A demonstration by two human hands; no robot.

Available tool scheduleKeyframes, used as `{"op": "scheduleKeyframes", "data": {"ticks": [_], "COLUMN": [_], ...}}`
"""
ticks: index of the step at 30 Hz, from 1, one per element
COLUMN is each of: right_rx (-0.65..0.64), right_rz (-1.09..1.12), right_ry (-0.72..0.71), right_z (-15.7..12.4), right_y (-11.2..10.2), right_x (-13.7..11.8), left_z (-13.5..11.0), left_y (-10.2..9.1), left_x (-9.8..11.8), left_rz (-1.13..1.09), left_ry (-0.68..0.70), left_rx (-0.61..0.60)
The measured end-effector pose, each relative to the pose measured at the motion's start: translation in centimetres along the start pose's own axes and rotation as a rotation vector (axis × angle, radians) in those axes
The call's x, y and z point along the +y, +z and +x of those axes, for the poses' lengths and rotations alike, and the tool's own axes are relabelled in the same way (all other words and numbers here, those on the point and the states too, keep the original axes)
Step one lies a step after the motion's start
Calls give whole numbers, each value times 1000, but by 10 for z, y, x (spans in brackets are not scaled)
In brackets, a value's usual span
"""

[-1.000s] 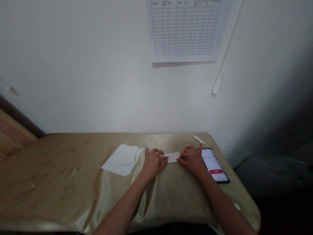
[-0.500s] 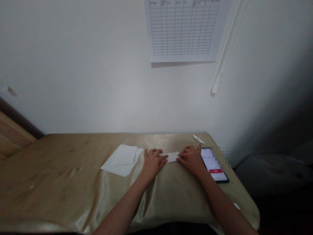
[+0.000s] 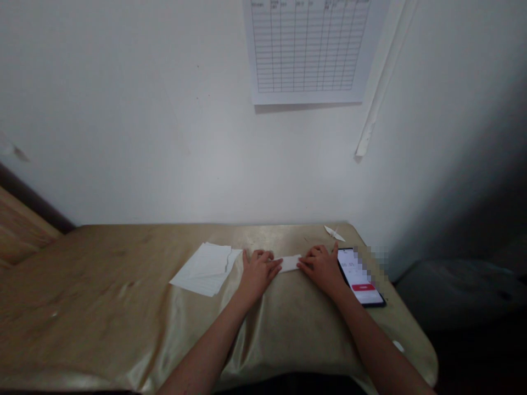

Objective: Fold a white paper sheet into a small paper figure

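Note:
Between my hands a narrow folded strip of white paper lies on the tan covered table. My left hand grips its left end, with thumb and fingertips pressed at the edge. At the right end my right hand pinches the strip the same way, little finger raised. Left of my left hand rests a loose stack of white paper sheets. Close by my right hand is a phone with a lit screen and a red button.
A small folded white paper piece sits at the back right of the table. A white object lies under my right forearm's edge. Behind rises a wall with a printed grid sheet. Wooden boards stand at left.
The paper strip looks slightly narrower, its near edge now folded up. My fingers have shifted only a little at its ends.

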State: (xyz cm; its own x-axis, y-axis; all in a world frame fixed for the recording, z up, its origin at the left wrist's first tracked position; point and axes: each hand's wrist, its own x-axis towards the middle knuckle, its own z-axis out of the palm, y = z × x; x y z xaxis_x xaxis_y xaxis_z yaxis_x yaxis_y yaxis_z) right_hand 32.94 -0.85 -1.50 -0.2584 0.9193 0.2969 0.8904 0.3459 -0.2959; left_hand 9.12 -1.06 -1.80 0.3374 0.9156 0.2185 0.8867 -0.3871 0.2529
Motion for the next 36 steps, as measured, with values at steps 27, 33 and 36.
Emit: {"op": "scheduleKeyframes", "data": {"ticks": [27, 33, 36], "right_rx": [-7, -2, -12], "right_rz": [-12, -11, -5], "right_ry": [12, 16, 20], "right_z": [0, 0, 0], "right_y": [6, 7, 6], "right_x": [2, 2, 2], "left_z": [0, -1, -1], "left_y": [3, 1, 0], "left_x": [-1, 1, 2], "left_rz": [6, 0, 0], "left_ry": [-13, -16, -20], "left_rx": [26, 23, 25]}}
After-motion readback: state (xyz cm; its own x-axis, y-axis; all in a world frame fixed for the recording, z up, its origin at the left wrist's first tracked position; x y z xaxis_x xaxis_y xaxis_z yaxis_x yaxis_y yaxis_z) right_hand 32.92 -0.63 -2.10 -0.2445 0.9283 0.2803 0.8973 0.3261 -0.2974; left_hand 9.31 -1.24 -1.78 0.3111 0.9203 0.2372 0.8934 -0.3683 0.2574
